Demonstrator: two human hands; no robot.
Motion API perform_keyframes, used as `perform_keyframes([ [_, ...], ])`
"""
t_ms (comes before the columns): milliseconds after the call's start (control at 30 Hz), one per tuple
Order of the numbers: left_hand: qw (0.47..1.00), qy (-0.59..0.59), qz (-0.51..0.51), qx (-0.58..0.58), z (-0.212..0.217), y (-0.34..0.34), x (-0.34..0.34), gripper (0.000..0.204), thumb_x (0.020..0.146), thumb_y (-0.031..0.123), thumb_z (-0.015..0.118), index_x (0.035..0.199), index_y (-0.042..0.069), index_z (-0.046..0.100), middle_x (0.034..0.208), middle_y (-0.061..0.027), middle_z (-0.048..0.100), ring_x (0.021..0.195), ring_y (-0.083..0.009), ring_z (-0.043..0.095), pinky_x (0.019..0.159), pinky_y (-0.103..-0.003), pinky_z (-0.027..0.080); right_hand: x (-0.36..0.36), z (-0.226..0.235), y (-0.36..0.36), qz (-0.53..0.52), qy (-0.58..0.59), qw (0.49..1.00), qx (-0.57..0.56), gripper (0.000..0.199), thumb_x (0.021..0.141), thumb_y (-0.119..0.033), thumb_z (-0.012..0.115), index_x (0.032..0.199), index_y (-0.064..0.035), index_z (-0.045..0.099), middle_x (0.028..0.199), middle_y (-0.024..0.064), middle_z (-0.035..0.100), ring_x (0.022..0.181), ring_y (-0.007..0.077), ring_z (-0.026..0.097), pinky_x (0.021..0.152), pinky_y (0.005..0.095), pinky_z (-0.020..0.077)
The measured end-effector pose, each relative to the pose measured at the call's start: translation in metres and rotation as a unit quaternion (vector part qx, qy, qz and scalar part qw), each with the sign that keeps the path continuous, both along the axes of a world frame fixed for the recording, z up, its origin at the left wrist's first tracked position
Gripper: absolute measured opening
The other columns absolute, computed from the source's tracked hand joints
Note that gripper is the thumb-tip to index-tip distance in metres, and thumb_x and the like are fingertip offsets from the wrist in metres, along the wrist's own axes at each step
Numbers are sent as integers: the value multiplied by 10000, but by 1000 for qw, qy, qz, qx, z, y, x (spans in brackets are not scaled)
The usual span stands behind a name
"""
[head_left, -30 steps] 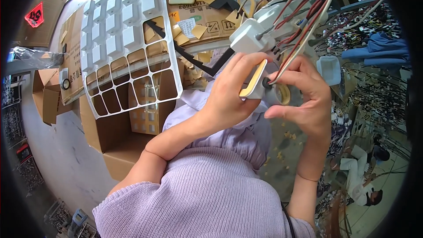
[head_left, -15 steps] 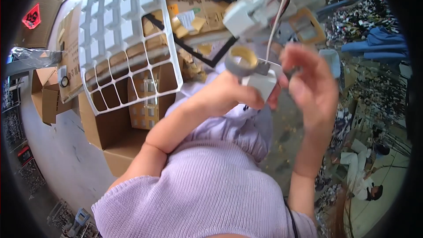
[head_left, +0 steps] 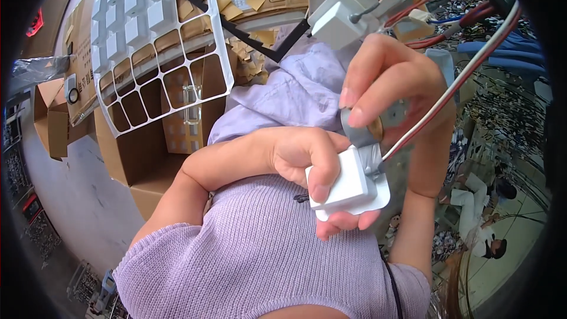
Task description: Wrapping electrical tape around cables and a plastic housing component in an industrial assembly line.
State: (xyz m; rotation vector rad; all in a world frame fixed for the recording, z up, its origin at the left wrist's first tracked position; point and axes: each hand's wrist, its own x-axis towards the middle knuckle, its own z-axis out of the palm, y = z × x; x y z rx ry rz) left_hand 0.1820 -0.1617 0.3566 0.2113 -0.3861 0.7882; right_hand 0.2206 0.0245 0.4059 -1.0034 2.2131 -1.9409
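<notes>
1. Lowest in the frame, a lilac knitted sleeve fills the bottom centre, the person's own arms rising out of it toward the middle.

2. At centre, the left hand is closed around a small white plastic block: thumb pressed on its upper face, fingertips curling up from beneath. That grip seems to steady the block while the other hand works on it.

3. Just above and touching, the right hand pinches a roll of grey tape between thumb and fingers. A strip of the tape runs down onto the block's right edge, apparently binding the cable there.

4. A red-and-white cable leaves that taped edge and climbs to the upper right of the frame, passing behind the right hand.

5. Further off, top centre, similar white blocks with red wires hang together.

6. At upper left, a white plastic grid tray lies tilted over open cardboard boxes, some cells holding white pieces, kept near the hands.
</notes>
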Motion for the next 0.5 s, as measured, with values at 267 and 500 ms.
perform_keyframes([
  [267,988,61,114,-82,-8,8,-1,592,573,6,617,1135,-129,488,816,-170,554,745,-268,611,801,-426,554,16,3,8,-76,11,991,108,292,652,77,673,887,-92,709,1092,121,530,1009,235,561,823,335,481],
  [500,848,392,342,-102,-19,9,-11,434,648,51,682,1074,6,611,942,-51,638,833,-127,614,740,-283,516,24,21,13,-141,-105,955,241,341,589,94,640,888,-67,669,992,73,497,940,215,522,801,298,434],
])
